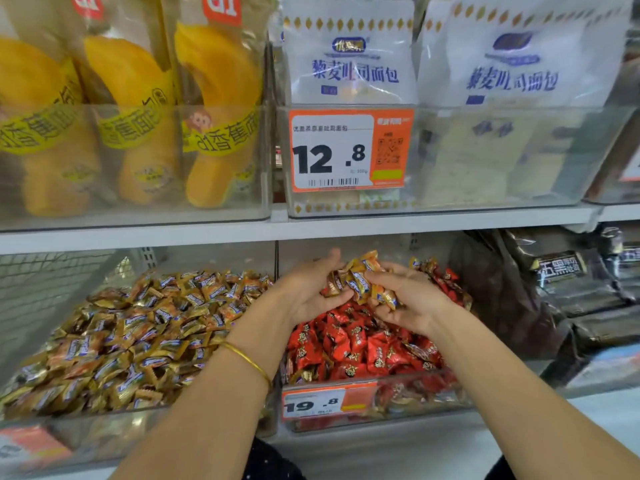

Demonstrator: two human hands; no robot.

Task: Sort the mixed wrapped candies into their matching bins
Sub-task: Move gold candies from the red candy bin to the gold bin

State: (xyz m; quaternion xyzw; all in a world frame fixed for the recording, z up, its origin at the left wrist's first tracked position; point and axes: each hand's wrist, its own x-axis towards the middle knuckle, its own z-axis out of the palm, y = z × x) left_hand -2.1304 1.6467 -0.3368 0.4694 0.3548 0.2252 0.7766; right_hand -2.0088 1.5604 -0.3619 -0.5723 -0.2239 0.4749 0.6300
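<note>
On a shop shelf, the left bin [145,431] lies heaped with a gold pile [138,334] of wrapped candies, a thin upright divider [276,258] parting it from its neighbour. Just right of that divider the left hand [308,292], a bangle [247,360] on its wrist, cups upward beneath a handful of gold candies [360,282]. The right hand [412,299] closes on the same handful from the other side. Both grips are curled round the bunch, fingers clamped on the wrappers, with nothing loose between them. The handful hangs above the back of the right bin [415,400], over the red candies [363,344] it does not match. A few gold pieces lie among the red farther back. The handful's proper home lies to the left of both grips, across the divider, and the left hand is the nearer to it. By the look of it, the next move is a short sideways carry leftward, high enough to clear the divider, before the grips part. Dark packets [571,289] fill the shelf at far right.
</note>
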